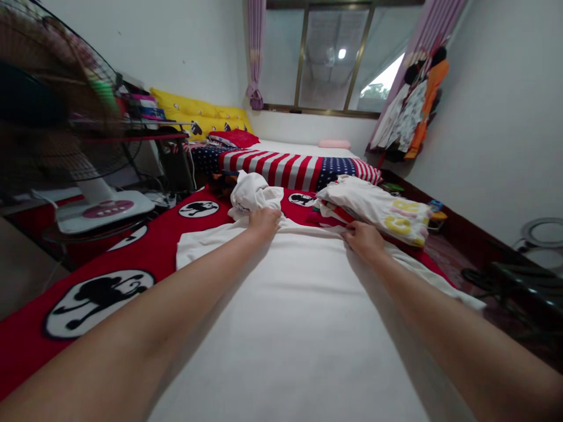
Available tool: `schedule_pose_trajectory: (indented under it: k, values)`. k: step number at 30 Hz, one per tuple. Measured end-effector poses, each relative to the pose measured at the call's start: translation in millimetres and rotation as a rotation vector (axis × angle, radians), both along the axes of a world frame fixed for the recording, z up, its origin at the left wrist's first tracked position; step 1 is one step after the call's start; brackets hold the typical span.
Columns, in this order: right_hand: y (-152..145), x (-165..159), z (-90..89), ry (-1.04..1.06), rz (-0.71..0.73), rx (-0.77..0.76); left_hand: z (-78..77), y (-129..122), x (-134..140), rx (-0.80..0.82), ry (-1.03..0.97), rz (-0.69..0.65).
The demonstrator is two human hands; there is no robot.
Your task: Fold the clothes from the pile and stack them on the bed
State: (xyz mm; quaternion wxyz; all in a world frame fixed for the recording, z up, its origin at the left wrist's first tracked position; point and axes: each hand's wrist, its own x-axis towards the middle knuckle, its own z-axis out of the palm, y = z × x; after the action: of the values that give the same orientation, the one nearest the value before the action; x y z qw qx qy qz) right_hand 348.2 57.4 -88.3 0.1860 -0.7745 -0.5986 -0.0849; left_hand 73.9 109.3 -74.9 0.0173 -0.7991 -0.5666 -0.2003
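A white T-shirt (308,316) lies spread over the red patterned bed cover, its neckline at the far end and its sleeves out to both sides. My left hand (264,224) is closed on the shirt at the left shoulder, beside the neckline. At the right shoulder my right hand (365,239) pinches the fabric. Just beyond my left hand sits a crumpled white garment (253,190). A pile of folded clothes (378,205), topped by a white piece with yellow and pink letters, lies just past my right hand.
The red cover (176,234) bears white ovals with black figures. A fan (97,205) stands at the left by a cluttered desk (167,135). Behind is a bed with a striped, starred cover (281,167). Clothes hang on a rack (417,111); a dark stool (528,281) is at right.
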Motion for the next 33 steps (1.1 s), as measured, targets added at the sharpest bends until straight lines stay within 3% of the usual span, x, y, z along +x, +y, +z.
schedule_pose_trajectory:
  k: [3, 6, 8, 11, 13, 16, 18, 21, 23, 26, 29, 31, 33]
  values:
    - [4.6, 1.8, -2.2, 0.077, 0.003, -0.031, -2.5, 0.4, 2.0, -0.020, -0.020, 0.006]
    - [7.9, 3.6, 0.3, 0.284, 0.004, 0.099, -3.2, 2.8, 4.7, -0.007, -0.151, 0.017]
    - [10.2, 3.2, -1.3, 0.529, -0.010, 0.206, -5.4, 5.5, 7.3, 0.002, -0.330, 0.026]
    - [12.4, 1.9, -13.3, 0.860, -0.001, 0.279, -14.8, 7.5, 11.3, 0.024, -0.472, 0.021]
    - [11.8, 2.7, -25.0, 0.902, 0.059, 0.321, -24.5, 6.1, 13.6, 0.030, -0.397, -0.043]
    - [9.1, 6.5, -36.5, 0.737, 0.150, 0.354, -37.1, 3.1, 15.9, -0.029, -0.167, -0.203]
    - [8.1, 7.6, -35.4, 0.535, 0.187, 0.294, -39.4, 2.9, 17.3, -0.075, -0.022, -0.266]
    - [6.2, -1.5, -21.1, 0.222, 0.220, 0.109, -29.9, 2.1, 21.3, -0.173, 0.139, -0.277]
    - [-0.6, -17.5, -8.5, 0.124, 0.209, 0.008, -17.9, -5.9, 25.9, -0.270, 0.190, -0.251]
    - [-28.2, -49.1, 2.9, 0.058, 0.273, -0.030, -4.7, -38.2, 30.0, -0.328, 0.162, -0.269]
    - [-71.3, -63.9, -1.8, -0.020, 0.474, -0.097, -8.4, -84.1, 16.0, -0.294, 0.194, -0.489]
    - [-98.1, -52.4, -11.7, -0.075, 0.534, -0.196, -18.2, -108.1, -8.5, -0.259, 0.248, -0.533]
    - [-116.5, -26.2, -21.9, -0.136, 0.480, -0.265, -28.1, -119.5, -40.5, -0.188, 0.269, -0.427]
